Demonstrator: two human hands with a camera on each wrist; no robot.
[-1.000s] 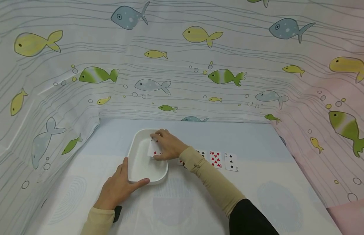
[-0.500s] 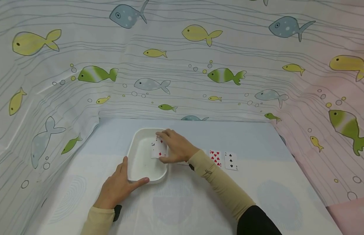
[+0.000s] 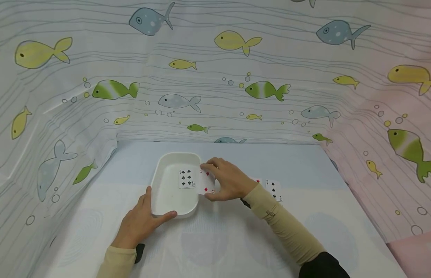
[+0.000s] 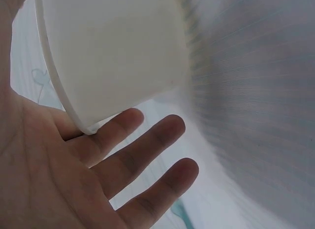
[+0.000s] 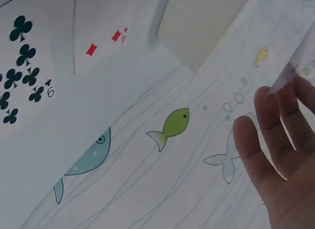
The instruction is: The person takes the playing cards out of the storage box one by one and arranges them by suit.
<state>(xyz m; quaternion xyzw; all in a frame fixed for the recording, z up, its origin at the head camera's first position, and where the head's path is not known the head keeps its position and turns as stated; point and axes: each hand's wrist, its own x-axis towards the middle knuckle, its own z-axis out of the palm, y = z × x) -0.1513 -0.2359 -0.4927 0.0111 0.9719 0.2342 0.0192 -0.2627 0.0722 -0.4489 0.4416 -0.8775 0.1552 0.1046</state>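
A white plastic tray (image 3: 166, 189) stands on the table, with a six of clubs (image 3: 186, 179) lying face up in it. My left hand (image 3: 137, 224) rests at the tray's near-left corner. Its thumb lies over the front rim and its fingers reach along the left wall; the left wrist view shows the fingers (image 4: 142, 155) spread and nearly straight under the rim. Beside the tray's right wall my right hand (image 3: 229, 179) holds a playing card with red diamonds (image 3: 206, 181) between thumb and fingers. Only a sliver of that card (image 5: 290, 79) appears in the right wrist view.
Right of the tray a three of spades (image 3: 273, 190) lies face up; a heart card (image 3: 258, 181) beside it is mostly behind the right arm. A four of diamonds (image 5: 101, 39) and a club card (image 5: 19, 71) also lie there. A fish-patterned curtain (image 3: 208, 85) surrounds the table.
My right hand has moved right from over the tray, carrying the diamond card to the tray's right rim and uncovering the six of clubs. The left hand has stayed in place.
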